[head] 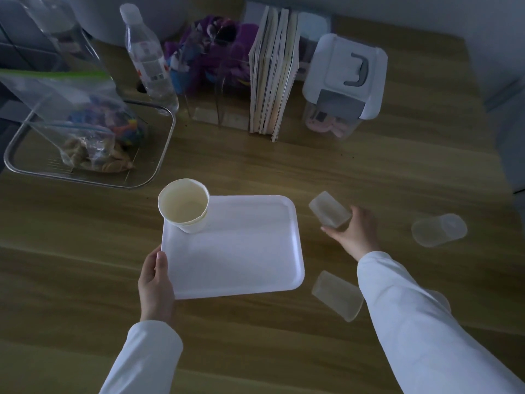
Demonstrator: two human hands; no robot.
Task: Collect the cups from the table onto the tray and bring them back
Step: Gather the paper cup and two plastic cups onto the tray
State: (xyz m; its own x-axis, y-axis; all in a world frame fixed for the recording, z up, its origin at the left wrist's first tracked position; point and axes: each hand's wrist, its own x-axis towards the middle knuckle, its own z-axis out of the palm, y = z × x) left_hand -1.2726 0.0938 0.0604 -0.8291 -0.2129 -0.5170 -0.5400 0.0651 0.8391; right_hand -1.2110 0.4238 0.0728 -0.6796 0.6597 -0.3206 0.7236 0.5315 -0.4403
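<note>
A white tray [241, 251] lies on the wooden table, and my left hand [156, 282] grips its near left corner. A white paper cup [184, 206] stands upright in the tray's far left corner. My right hand [355, 231] holds a clear plastic cup [329, 209] tilted on its side, just right of the tray. Another clear cup [439, 229] lies on its side at the far right. A third clear cup [338, 295] lies tipped over near the tray's near right corner, partly behind my right sleeve.
A clear bin [159, 155] with plastic bags stands at the back left. Behind the tray are a water bottle [149, 58], a row of books [272, 72], purple cloth [216, 44] and a white lidded box [343, 81]. The table's right edge is near the far cup.
</note>
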